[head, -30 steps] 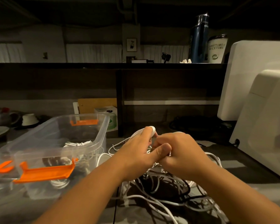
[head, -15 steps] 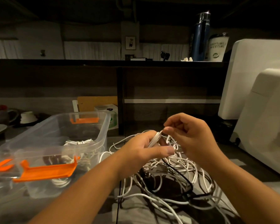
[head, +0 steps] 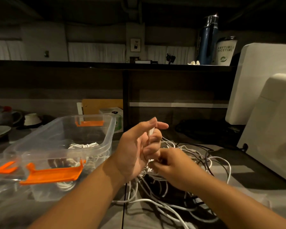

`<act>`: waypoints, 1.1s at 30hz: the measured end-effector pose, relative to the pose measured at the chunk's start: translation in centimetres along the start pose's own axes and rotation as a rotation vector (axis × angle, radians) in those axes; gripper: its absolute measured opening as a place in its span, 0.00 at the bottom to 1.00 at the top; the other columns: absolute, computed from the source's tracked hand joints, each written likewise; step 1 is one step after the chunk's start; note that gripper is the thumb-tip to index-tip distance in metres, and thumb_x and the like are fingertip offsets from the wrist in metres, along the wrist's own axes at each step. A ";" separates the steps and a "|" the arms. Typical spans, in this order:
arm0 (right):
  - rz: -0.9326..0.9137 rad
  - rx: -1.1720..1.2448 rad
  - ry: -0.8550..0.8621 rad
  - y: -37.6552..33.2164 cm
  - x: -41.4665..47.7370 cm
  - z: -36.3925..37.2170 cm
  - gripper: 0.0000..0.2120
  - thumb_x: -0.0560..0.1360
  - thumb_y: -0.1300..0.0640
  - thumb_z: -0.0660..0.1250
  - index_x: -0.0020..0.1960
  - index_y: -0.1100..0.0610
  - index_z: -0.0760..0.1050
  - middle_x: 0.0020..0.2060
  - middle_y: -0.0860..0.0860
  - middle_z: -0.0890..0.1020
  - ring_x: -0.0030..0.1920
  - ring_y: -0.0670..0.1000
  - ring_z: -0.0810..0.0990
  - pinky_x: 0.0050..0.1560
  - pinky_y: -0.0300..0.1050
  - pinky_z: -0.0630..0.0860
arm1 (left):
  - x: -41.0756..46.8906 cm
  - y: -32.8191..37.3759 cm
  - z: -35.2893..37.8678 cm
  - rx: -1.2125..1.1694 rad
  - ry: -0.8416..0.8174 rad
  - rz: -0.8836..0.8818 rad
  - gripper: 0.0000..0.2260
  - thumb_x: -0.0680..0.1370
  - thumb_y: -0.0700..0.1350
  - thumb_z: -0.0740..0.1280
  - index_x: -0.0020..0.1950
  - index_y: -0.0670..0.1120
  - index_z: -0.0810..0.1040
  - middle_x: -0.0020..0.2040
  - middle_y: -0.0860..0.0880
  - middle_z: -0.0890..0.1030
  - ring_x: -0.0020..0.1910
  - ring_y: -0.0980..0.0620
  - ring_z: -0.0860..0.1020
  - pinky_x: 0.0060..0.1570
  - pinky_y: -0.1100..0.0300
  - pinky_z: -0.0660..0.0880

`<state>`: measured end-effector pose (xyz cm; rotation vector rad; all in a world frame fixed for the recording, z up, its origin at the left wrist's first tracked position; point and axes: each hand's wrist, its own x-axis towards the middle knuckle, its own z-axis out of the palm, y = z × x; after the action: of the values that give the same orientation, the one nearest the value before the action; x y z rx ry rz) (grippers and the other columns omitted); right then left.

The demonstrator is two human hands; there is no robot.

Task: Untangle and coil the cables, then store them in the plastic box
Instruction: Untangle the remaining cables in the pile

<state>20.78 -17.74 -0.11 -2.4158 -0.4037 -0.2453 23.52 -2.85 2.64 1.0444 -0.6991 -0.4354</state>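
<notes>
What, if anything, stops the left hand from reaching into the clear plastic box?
Likely nothing, so yes: the clear plastic box stands open-topped beside the left hand, though that hand holds a white cable.

Left on worktop (head: 248,169): plastic box (head: 109,129), coiled cables (head: 82,145) inside. Right of it, tangled cables (head: 172,195). Flask (head: 206,42) and cup (head: 225,52) on far shelf (head: 89,65).

Our two hands.
Left hand (head: 135,151) raised, gripping a cable (head: 151,134); right hand (head: 173,166) pinches it just below.
</notes>
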 end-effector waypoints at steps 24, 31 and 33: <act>-0.204 0.644 0.329 -0.3 -0.4 -1.9 0.14 0.77 0.54 0.62 0.39 0.61 0.80 0.34 0.54 0.81 0.37 0.51 0.79 0.40 0.41 0.75 | 0.4 -2.4 -3.1 0.729 0.172 -0.087 0.53 0.60 0.86 0.53 0.79 0.58 0.59 0.71 0.50 0.74 0.67 0.59 0.72 0.72 0.47 0.65; 0.010 0.782 0.619 1.0 0.0 -3.4 0.18 0.85 0.59 0.57 0.41 0.61 0.78 0.31 0.53 0.78 0.33 0.51 0.77 0.32 0.40 0.74 | 0.8 -1.8 -2.1 0.618 0.155 -0.088 0.33 0.73 0.70 0.57 0.63 0.46 0.74 0.38 0.51 0.70 0.34 0.58 0.67 0.40 0.63 0.65; 0.175 0.831 0.656 1.7 0.2 -3.4 0.18 0.85 0.57 0.57 0.41 0.61 0.78 0.29 0.52 0.76 0.29 0.48 0.75 0.29 0.39 0.72 | 0.9 -1.4 -2.1 0.524 0.127 -0.085 0.22 0.75 0.54 0.62 0.62 0.41 0.75 0.36 0.51 0.69 0.33 0.57 0.64 0.36 0.60 0.61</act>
<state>21.31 -21.13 1.58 -1.4359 0.0247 -0.6231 25.60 -2.74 0.96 1.5862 -0.6722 -0.2575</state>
